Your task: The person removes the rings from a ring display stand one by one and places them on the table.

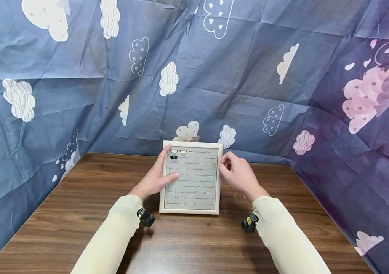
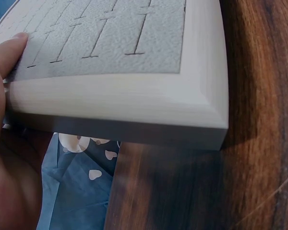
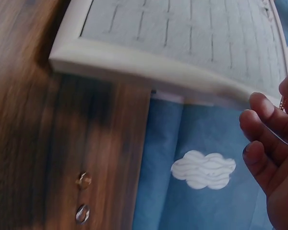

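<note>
A ring display tray [image 1: 190, 211] with a cream frame and slotted grey foam leans back, its lower edge on the table. My left hand [image 1: 154, 176] grips its left side, thumb over the foam. Two pale rings [image 1: 183, 152] and a dark ring [image 1: 173, 157] sit in slots at the upper left. Beside the tray's right edge is my right hand [image 1: 237, 171]. In the right wrist view, its thumb and index finger pinch a thin gold ring [image 3: 282, 103], mostly hidden by the fingers. On the table below that hand lie a gold ring [image 3: 84, 180] and a silvery ring [image 3: 82, 214].
The brown wooden table [image 1: 194, 247] runs back to a blue cloth backdrop [image 1: 194, 95] with cloud prints, which also hangs at both sides. A black wrist camera [image 1: 145, 217] sits on the left sleeve and another camera [image 1: 250, 223] on the right.
</note>
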Action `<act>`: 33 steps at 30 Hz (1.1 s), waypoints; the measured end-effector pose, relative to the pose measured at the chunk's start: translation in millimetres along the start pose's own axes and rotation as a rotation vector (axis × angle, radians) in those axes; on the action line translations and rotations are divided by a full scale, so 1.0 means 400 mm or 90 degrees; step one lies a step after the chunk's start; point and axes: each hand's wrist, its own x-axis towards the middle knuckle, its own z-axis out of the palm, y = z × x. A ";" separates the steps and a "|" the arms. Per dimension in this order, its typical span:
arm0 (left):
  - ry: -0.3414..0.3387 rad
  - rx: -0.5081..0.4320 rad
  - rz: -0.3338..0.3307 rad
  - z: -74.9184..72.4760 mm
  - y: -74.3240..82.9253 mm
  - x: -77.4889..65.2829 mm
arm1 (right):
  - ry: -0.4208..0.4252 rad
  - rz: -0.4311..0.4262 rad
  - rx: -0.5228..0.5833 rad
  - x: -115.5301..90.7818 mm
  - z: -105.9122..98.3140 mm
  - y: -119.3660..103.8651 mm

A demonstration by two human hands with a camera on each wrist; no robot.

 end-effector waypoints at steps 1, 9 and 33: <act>-0.001 0.001 -0.001 0.001 0.002 -0.001 | -0.002 0.004 -0.001 -0.005 -0.002 0.006; -0.003 -0.006 -0.006 0.003 0.006 0.002 | -0.010 0.027 -0.019 -0.034 -0.012 0.049; 0.000 0.002 -0.007 0.001 0.018 -0.007 | -0.081 0.052 -0.049 -0.104 -0.017 0.157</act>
